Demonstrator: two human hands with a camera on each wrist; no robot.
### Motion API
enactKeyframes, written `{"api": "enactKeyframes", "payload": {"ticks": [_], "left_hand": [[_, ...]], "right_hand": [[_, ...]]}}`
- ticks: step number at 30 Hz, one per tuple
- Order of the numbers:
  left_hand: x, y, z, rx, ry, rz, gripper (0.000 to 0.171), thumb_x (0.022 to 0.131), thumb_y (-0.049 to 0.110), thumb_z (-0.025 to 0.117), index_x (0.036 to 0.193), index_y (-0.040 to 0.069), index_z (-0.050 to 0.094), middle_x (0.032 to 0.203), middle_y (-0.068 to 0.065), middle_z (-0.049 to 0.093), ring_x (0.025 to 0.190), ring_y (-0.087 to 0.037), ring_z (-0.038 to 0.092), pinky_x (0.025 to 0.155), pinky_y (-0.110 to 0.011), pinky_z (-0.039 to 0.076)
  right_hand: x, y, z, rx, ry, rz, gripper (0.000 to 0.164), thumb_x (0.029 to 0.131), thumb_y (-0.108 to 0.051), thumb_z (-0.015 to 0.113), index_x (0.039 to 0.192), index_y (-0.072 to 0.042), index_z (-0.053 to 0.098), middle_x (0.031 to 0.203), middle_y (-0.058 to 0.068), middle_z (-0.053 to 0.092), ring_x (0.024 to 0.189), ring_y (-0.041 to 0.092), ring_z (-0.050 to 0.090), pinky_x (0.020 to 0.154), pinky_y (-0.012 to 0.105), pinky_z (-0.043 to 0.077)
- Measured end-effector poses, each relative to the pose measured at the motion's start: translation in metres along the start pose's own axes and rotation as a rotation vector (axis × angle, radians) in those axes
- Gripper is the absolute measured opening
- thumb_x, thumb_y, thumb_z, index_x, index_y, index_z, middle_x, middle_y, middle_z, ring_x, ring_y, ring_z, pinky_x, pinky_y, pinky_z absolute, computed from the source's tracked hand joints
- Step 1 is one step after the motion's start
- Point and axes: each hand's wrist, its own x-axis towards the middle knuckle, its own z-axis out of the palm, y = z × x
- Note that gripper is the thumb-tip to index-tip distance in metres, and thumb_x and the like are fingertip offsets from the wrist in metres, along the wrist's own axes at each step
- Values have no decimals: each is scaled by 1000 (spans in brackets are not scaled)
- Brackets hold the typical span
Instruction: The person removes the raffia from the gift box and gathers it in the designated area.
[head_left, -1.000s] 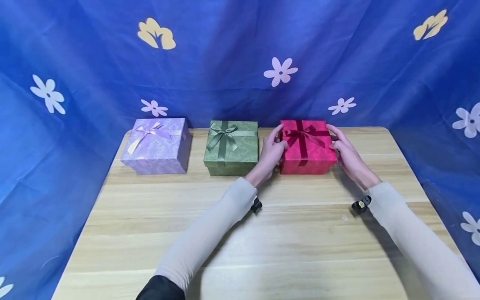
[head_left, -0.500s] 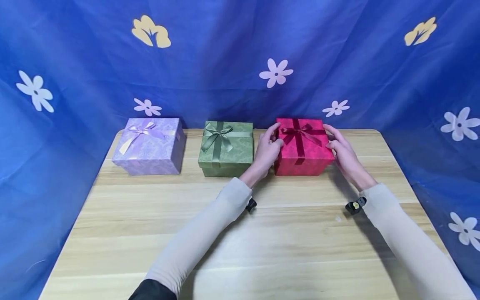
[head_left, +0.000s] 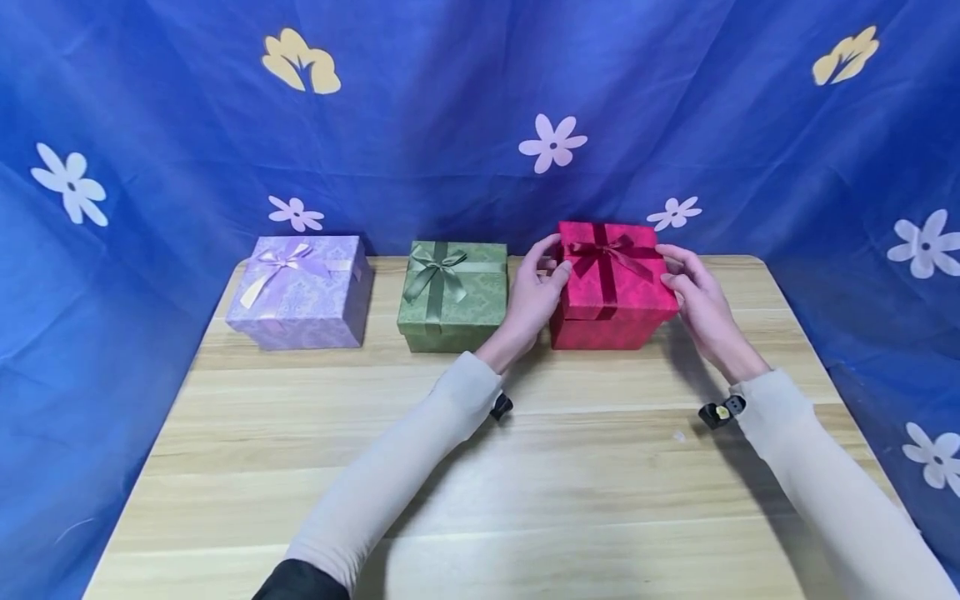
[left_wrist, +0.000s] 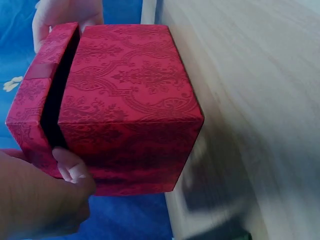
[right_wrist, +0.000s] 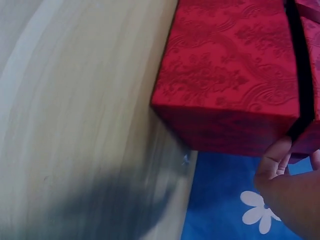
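Observation:
A red patterned gift box (head_left: 600, 336) stands near the table's back edge, right of the other boxes. Its lid (head_left: 633, 298), with a dark red ribbon and bow (head_left: 609, 257), sits raised from the base. A dark gap shows between lid and base in both wrist views. My left hand (head_left: 531, 293) holds the lid's left side, its thumb (left_wrist: 71, 165) at the lower rim. On the opposite side my right hand (head_left: 703, 302) grips the lid, thumb (right_wrist: 276, 156) at the gap. The inside of the box is hidden.
A green gift box (head_left: 480, 302) with a bow stands just left of my left hand. Farther left is a lilac gift box (head_left: 322, 292). All are on a light wooden table (head_left: 360, 417), with a blue flowered curtain (head_left: 435, 125) behind it.
Both hands have raised the red lid a little off its base, with a slight shift to the right. The green and lilac boxes stay in place.

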Motion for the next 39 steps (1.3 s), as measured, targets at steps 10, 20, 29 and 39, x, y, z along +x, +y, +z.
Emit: {"api": "enactKeyframes", "payload": {"ticks": [10,20,29,39], "left_hand": [[-15,13,-4,1,-4,-228,34,108,20,71,126,-7,74,89,-3,66,74,-11,60,74,-33,57],[-30,21,-20,31,-81,-248,32,103,26,77,116,-3,77,111,-7,70,83,-19,63,62,-25,44],[-44,29,-28,-4,-118,-205,21,102,18,80,114,0,77,89,1,63,70,-10,49,59,-24,39],[-60,44,-38,-171,-277,-227,27,103,3,75,128,1,65,76,-11,74,57,-14,64,49,-22,46]], "right_hand": [[-16,-11,3,126,83,54,29,111,-7,63,139,-5,56,123,5,66,100,11,68,76,20,60],[-40,-23,1,114,78,196,17,109,-14,71,98,-7,82,77,-3,67,69,6,60,67,17,53],[-61,-31,-4,62,9,214,16,110,-10,68,114,-11,84,96,0,78,76,10,64,79,20,55],[-77,-38,-12,102,-88,150,26,110,0,62,131,-4,77,95,8,78,80,14,74,76,25,63]]}}
